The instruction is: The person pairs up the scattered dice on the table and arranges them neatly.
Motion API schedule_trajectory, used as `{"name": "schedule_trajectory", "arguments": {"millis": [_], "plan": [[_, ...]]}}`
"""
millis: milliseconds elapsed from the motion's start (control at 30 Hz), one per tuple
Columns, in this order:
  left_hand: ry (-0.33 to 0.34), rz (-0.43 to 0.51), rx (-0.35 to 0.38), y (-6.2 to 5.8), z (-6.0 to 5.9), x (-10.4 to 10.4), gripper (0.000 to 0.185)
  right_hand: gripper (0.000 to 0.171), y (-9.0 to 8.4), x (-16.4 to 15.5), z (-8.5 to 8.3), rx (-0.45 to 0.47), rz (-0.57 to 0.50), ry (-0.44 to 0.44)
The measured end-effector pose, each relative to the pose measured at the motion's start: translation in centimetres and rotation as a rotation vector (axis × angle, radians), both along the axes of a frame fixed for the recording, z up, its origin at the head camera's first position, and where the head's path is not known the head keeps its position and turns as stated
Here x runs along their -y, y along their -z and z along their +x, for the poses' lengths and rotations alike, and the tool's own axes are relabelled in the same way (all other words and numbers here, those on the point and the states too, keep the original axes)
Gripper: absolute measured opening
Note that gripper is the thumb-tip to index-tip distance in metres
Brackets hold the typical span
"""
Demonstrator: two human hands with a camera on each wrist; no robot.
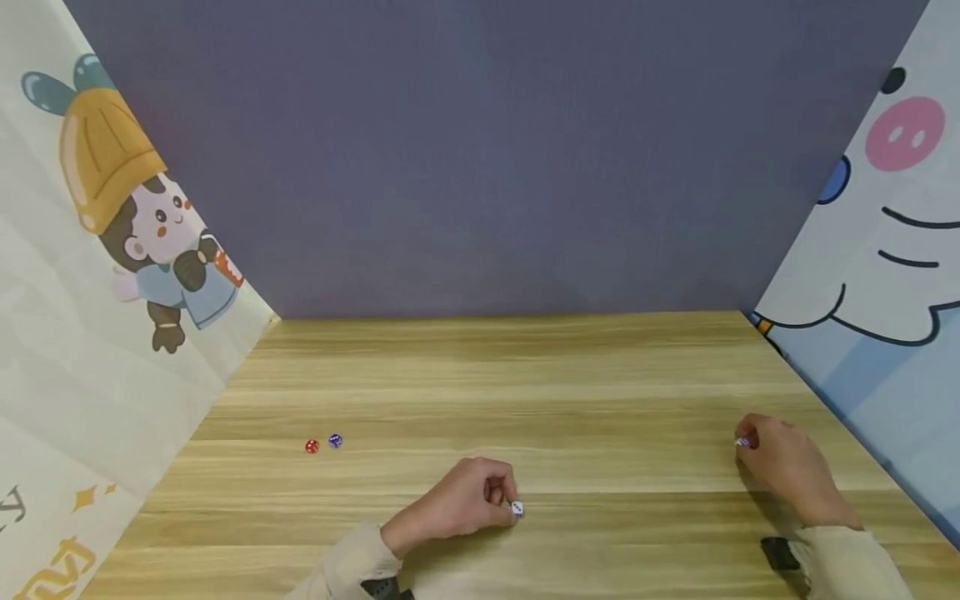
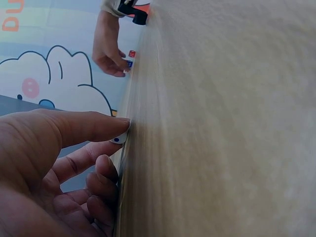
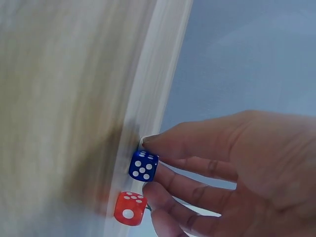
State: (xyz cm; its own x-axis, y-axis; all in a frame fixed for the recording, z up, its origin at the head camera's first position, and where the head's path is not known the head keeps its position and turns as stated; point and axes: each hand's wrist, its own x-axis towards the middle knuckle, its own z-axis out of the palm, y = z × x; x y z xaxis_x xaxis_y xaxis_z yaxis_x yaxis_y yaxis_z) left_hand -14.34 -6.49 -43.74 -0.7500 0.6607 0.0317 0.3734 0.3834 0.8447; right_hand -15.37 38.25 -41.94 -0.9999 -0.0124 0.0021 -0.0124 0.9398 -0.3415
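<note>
Both hands rest low on the wooden table. On the person's left, the left hand lies with its fingers curled and pinches a small white die between thumb and fingertips, the die touching the tabletop; the left wrist view shows the thumb pressed over that die against the wood. Farther right, near the table's edge, the right hand is also curled, its fingertips closed on a small blue die. The right wrist view shows this blue die with white pips pinched at the fingertips, and a red die with white pips just below it, touching the fingers; whether the red one is truly gripped cannot be told.

Well apart from both hands, on the left part of the table, a second red die and a second blue die lie just beside each other.

Cartoon-printed panels flank the table: a child in a yellow hat at left, with orange lettering too cropped to read, and a blue creature with a pink cheek at right.
</note>
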Motion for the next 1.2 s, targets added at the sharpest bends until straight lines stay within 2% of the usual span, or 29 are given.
{"name": "schedule_trajectory", "arguments": {"millis": [300,433,600,867,933,1033,1200], "plan": [[-0.003,-0.001,-0.003,0.1,-0.1,0.0,0.015,0.021,0.0,0.5,-0.1,-0.068,0.013,0.004],[0.002,0.003,-0.009,0.1,-0.1,0.0,0.015,0.022,0.0,1.2,0.0,-0.143,0.017,-0.003],[-0.002,0.000,-0.008,0.2,0.0,0.0,0.016,0.015,-0.4,3.3,0.3,-0.290,0.029,-0.075],[-0.004,-0.006,-0.019,0.1,-0.1,-0.1,0.015,0.016,-2.1,7.4,0.5,-0.434,0.066,-0.189],[-0.004,-0.007,-0.015,0.1,-0.1,-0.1,0.015,0.017,-2.5,8.4,0.6,-0.453,0.062,-0.216],[-0.005,-0.007,-0.011,0.1,-0.1,-0.1,0.015,0.019,-3.2,9.9,1.0,-0.430,0.023,-0.265],[-0.007,-0.003,-0.014,0.1,0.0,-0.1,0.015,0.027,-3.9,12.5,1.8,-0.382,-0.104,-0.417]]}}
